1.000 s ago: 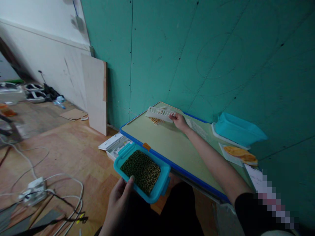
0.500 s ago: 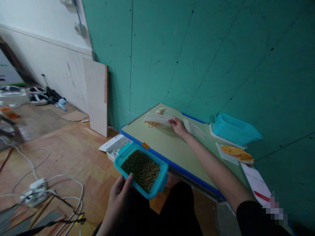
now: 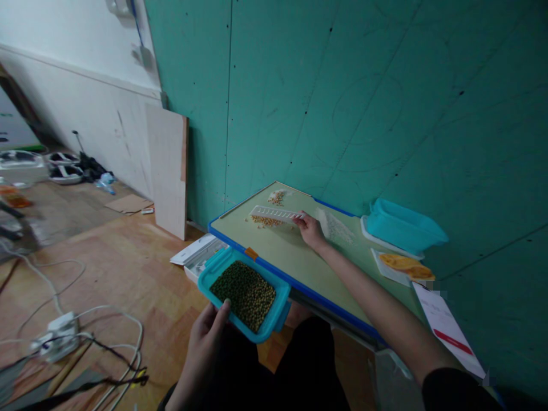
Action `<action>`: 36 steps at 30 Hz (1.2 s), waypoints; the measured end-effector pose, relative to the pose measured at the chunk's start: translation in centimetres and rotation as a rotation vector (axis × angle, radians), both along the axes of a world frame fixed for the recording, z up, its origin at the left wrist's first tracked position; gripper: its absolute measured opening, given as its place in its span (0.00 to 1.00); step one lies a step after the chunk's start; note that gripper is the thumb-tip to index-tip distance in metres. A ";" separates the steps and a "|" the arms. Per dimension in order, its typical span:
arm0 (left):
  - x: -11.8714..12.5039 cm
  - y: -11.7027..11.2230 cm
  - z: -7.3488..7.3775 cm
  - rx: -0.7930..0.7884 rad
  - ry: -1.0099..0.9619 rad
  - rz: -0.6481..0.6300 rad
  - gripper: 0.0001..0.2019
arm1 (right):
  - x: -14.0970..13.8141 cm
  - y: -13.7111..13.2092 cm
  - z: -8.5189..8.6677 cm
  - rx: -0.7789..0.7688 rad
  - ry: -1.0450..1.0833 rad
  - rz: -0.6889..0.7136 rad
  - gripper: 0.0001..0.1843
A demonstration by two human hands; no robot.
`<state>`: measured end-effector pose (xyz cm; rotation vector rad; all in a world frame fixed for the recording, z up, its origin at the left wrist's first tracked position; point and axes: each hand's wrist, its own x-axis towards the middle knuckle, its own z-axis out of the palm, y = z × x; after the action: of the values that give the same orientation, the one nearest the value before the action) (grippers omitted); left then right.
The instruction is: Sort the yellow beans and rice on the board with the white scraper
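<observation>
My left hand (image 3: 209,328) grips the near side of a turquoise plastic container (image 3: 279,308), thumb over its rim. Inside lie dark green beans (image 3: 233,282) and tan soybeans (image 3: 260,299). The container sits just below the table's blue front edge. Over the table, my right hand (image 3: 310,228) is closed on one end of a long white slotted strip (image 3: 274,213), its exact kind unclear. Right along the strip's near side are loose soybeans (image 3: 268,221). Another small pile of soybeans (image 3: 277,198) lies behind it, and white grains (image 3: 336,225) are spread right of my hand.
At the table's (image 3: 295,257) right end are a turquoise bin (image 3: 405,225), a folded yellow cloth (image 3: 406,265) and a white sheet with a red stripe (image 3: 449,331). A green wall (image 3: 274,103) stands behind. A power strip (image 3: 57,337) with cables lies on the floor at left.
The strip has come slightly nearer to me, leaving more of the rear soybean pile in sight. My left hand still holds the container in about the same place.
</observation>
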<state>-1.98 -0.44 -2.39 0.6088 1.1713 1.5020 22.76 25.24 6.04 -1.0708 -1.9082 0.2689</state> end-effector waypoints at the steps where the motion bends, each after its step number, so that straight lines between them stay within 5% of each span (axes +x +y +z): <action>1: 0.0 0.0 -0.1 0.007 -0.007 0.002 0.21 | 0.0 -0.2 0.0 0.004 0.001 0.000 0.17; 26: 0.3 0.1 -0.2 0.025 -0.016 0.002 0.21 | 0.1 -5.6 0.0 0.016 -0.002 -0.019 0.16; 36: 0.3 0.3 -1.0 0.039 -0.033 0.012 0.20 | -0.4 -3.4 0.1 0.030 0.119 -0.014 0.24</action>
<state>-1.72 -0.15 -3.42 0.6022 1.1249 1.5422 22.38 21.84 6.16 -1.0257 -1.7932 0.2890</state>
